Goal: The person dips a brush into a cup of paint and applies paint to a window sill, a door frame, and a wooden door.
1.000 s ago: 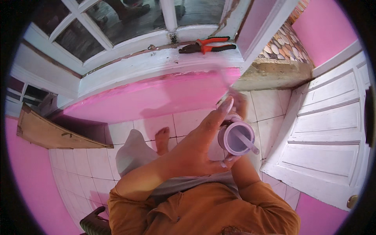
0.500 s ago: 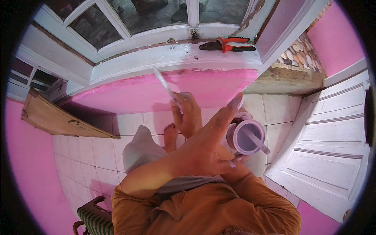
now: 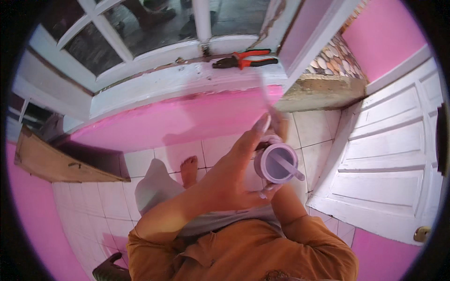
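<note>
Left hand (image 3: 229,180) clamped around lilac cup (image 3: 276,163), stirring stick (image 3: 287,166) inside. Right hand (image 3: 277,124), gripping blurred white strip (image 3: 265,96), now shifted rightward behind cup. Pliers (image 3: 243,59) unmoved on windowsill (image 3: 154,86).

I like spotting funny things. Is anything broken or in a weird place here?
Yes. Red-handled pliers lie on the window sill, whose white paint looks chipped and worn. A bare wooden board leans at the pink wall. The cup in the left hand looks upright, nothing spilled.
</note>
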Motion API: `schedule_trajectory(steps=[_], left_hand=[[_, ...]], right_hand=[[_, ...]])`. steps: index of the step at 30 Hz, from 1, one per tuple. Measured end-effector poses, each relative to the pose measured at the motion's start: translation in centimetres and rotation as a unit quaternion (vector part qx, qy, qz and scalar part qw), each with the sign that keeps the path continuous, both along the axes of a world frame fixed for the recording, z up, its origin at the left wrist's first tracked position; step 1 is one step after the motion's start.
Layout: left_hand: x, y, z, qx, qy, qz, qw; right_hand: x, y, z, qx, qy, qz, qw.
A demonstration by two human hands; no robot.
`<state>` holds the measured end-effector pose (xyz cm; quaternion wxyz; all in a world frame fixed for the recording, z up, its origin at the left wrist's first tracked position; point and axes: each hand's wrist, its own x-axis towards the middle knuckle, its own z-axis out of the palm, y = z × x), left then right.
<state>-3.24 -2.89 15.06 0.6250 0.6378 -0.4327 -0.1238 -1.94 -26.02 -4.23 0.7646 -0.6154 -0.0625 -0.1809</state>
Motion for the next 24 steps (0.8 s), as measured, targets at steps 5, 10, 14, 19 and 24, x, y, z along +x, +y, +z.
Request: schedule_trajectory(steps=[5, 10, 14, 19, 24], left_hand=[[0.4, 0.1, -0.7, -0.035, -0.03, 0.03, 0.999], [0.5, -0.4, -0.4, -0.009, -0.048, 0.036, 0.998], [1.0, -0.9, -1.0, -0.021, -0.02, 0.018, 0.999], [1.7, -1.0, -0.6, -0.053, -0.023, 0.018, 0.998], [2.0, -0.8, -0.3, -0.052, -0.049, 0.045, 0.996]], right_hand=[[0.4, 5.5, 5.0, -0.183, -0.092, -0.241, 0.949], [-1.2, 0.3, 14.1, -0.399, -0.123, -0.372, 0.829], [0.0, -2.3, 15.9, -0.509, -0.125, -0.363, 0.77], [1.5, -2.9, 23.0, -0.487, -0.203, -0.377, 0.761], [0.8, -2.3, 23.3, -0.568, -0.2, -0.382, 0.701]])
